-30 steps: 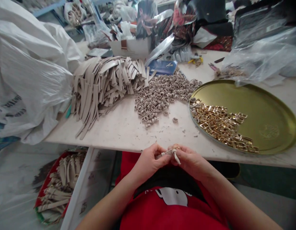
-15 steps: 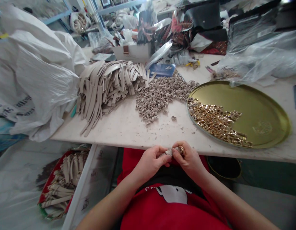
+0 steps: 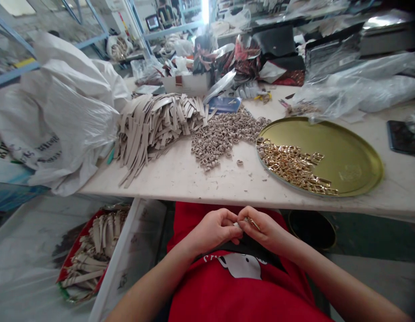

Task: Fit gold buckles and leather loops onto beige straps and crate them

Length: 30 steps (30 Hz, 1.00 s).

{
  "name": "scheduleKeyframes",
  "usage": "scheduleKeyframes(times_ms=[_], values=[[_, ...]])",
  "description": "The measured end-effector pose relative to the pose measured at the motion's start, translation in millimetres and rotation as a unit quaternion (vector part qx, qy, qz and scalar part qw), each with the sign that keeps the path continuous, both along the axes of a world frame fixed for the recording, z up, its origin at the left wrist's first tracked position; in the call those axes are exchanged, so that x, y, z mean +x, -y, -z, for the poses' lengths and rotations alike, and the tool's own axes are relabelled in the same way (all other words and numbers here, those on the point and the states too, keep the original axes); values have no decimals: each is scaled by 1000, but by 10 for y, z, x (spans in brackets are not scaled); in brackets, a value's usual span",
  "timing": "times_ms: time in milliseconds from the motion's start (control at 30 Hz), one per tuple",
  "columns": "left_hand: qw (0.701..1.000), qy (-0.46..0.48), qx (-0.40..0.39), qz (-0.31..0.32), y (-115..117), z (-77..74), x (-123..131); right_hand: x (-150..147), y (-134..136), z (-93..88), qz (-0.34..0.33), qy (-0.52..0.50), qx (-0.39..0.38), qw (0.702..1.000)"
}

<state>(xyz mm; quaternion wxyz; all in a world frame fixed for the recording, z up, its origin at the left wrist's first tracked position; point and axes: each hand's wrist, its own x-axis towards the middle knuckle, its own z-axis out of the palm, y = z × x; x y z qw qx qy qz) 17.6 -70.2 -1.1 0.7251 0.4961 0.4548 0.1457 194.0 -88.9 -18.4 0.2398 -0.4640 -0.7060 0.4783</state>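
My left hand (image 3: pixel 214 229) and my right hand (image 3: pixel 263 230) meet over my lap, just below the table edge. Both pinch a small beige strap with a gold buckle (image 3: pixel 250 221) between the fingertips; most of the strap is hidden by the fingers. On the table ahead lie a heap of beige straps (image 3: pixel 153 125), a pile of small beige loops (image 3: pixel 220 134) and a round gold tray (image 3: pixel 348 152) holding several gold buckles (image 3: pixel 291 167).
A big white sack (image 3: pixel 56 120) fills the table's left end. Clear plastic bags (image 3: pixel 355 89) and clutter crowd the back. A dark phone (image 3: pixel 404 137) lies at the right. Down left, a red basket (image 3: pixel 89 250) holds finished straps. A dark bin (image 3: pixel 311 228) sits under the table.
My hands have dropped a little lower below the table edge, still working the same strap. The white end that stuck out a second ago is now tucked between my fingers. The view has tilted up.
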Motion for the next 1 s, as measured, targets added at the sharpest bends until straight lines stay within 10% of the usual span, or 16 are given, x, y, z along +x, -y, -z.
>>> scheduleKeyframes(times_ms=[400,700,1000], values=[[985,-97,118,82,-135,-114,-60,-98,-9,167,88,-55,48,993],[913,-221,285,192,-497,-288,-139,-219,-271,250,128,-54,28,990],[843,-318,385,202,-857,-15,-130,-223,-809,392,99,79,116,985]])
